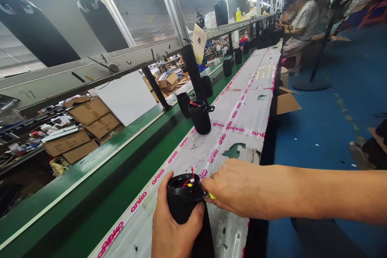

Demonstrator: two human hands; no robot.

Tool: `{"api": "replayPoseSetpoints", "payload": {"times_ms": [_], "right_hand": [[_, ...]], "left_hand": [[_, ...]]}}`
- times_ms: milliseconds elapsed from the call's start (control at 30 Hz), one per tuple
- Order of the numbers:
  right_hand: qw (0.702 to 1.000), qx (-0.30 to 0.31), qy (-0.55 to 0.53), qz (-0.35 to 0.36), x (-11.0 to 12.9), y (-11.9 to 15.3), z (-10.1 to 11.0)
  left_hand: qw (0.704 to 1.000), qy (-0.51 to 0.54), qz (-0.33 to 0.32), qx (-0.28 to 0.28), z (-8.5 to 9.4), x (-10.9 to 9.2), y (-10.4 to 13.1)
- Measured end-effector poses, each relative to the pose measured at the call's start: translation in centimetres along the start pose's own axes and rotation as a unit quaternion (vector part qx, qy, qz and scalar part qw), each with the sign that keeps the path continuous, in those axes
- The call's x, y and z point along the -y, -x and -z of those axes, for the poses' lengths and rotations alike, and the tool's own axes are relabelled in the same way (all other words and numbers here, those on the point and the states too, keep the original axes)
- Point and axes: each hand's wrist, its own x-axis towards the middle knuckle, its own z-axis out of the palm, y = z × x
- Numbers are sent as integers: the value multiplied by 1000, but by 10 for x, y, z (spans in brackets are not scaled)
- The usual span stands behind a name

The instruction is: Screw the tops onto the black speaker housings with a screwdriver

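Observation:
My left hand (178,227) is wrapped around a black cylindrical speaker housing (183,205), low in front of me, its open top tilted toward me. Out of the opening stick red wires (192,173) with small white and yellow connectors. At the housing's right rim, my right hand (231,187) is closed on a small tool with a yellow part (212,196); the fist hides most of it. The tool's end meets the rim near a dark tab. Farther along the bench stands another black speaker housing (200,119), upright, with red wires and a strap loop.
The bench (242,109) is covered in sheeting with pink-printed tape, torn in places. Left of it runs a green conveyor (142,145) carrying several black housings. A metal-framed shelf (121,62) overhangs it. A person (302,20) sits far right, near a standing fan (325,44) and cardboard box (287,102).

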Motion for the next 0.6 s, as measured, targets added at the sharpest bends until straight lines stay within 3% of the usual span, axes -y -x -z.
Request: {"api": "replayPoseSetpoints", "payload": {"times_ms": [300, 600], "right_hand": [[1000, -13, -1, 15, -1, -1, 3], [998, 35, 33, 30, 8, -1, 17]], "left_hand": [[999, -36, -2, 5, 2, -12, 2], [997, -59, -38, 9, 0, -3, -2]]}}
